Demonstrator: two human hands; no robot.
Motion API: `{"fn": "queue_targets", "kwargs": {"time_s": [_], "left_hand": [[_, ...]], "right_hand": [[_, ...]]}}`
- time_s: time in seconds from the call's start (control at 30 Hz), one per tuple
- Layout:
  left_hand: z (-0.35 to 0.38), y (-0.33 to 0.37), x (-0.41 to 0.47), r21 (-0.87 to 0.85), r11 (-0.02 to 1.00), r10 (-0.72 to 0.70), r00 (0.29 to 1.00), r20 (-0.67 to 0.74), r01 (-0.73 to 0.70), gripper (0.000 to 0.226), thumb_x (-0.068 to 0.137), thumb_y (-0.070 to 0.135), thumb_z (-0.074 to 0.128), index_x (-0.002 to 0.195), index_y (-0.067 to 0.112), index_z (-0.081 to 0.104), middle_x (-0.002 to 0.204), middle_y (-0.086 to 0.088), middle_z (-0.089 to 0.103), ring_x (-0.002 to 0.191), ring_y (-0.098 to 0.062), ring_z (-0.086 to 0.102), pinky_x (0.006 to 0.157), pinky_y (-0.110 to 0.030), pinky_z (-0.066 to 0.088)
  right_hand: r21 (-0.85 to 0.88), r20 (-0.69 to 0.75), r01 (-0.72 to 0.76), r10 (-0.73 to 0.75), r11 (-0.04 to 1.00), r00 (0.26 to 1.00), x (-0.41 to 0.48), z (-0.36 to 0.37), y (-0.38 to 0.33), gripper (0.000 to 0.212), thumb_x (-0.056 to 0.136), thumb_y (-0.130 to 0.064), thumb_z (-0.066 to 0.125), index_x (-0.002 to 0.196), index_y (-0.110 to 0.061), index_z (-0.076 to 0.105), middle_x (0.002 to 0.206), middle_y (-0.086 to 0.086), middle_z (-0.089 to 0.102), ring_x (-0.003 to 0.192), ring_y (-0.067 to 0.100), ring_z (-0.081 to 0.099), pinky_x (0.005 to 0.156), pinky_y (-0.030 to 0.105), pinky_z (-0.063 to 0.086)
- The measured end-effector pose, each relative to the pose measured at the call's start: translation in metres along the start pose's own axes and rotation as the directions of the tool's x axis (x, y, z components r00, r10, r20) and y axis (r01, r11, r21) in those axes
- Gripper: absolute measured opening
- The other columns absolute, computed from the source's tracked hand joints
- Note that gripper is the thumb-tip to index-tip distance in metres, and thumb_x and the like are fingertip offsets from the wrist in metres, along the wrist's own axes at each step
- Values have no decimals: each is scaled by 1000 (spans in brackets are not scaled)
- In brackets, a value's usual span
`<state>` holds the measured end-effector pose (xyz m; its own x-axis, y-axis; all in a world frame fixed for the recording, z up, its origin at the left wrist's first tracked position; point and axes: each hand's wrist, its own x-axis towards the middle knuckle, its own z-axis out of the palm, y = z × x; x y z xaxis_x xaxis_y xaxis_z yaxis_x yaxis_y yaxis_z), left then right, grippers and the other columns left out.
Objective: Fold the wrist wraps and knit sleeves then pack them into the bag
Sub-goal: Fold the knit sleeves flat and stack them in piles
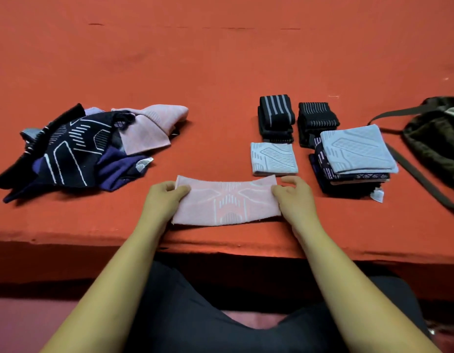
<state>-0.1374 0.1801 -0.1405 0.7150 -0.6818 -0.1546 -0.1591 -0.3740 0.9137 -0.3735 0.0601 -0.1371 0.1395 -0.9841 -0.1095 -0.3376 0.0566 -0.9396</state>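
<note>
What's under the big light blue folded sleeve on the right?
Under the light blue sleeve lie folded dark sleeves with pale markings; a white tag pokes out low. Their covered middles and exact count are hidden.

We held both forearms forward, palms down, our left hand and right hand each pinching one end of the pink sleeve between thumb and fingers.

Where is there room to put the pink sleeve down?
Bare table runs behind everything, and between the messy pile and the small blue square, just beyond the pink sleeve. The right is crowded: wraps, stack, bag sit close together.
</note>
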Motion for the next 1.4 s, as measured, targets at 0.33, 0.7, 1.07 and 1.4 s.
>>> {"fn": "queue_targets", "kwargs": {"time_s": [0.33,0.7,1.07,1.4], "left_hand": [[6,-19,-51,-298,942,194,975,105,-155,47,78,22,73,124,25,59,107,11,73,95,-2,68,78,-15,50],[51,4,-76,-313,918,283,955,91,-242,54,88,23,55,141,16,53,140,2,59,132,-10,51,114,-32,37],[76,-7,-60,143,656,627,641,443,-741,99,80,58,69,156,13,25,164,9,15,153,-10,1,125,-35,7],[80,-12,-55,187,646,670,667,325,-740,67,92,48,57,147,12,44,159,2,33,152,-17,16,121,-47,23]], "right_hand": [[-77,9,210,-210,975,978,-5,-2,24,12,86,-6,64,85,-19,63,72,0,63,60,9,52,61,24,42],[-70,159,267,-253,961,954,-6,-10,25,19,84,1,61,87,-12,73,49,-23,51,47,2,42,52,13,29],[-84,271,230,-200,970,942,-7,-8,18,20,84,-39,74,80,-19,75,89,-1,65,79,7,59,73,16,39],[-76,184,111,-95,991,978,1,-10,18,27,92,-13,50,66,-18,47,66,-6,50,67,12,44,61,32,34]]}}
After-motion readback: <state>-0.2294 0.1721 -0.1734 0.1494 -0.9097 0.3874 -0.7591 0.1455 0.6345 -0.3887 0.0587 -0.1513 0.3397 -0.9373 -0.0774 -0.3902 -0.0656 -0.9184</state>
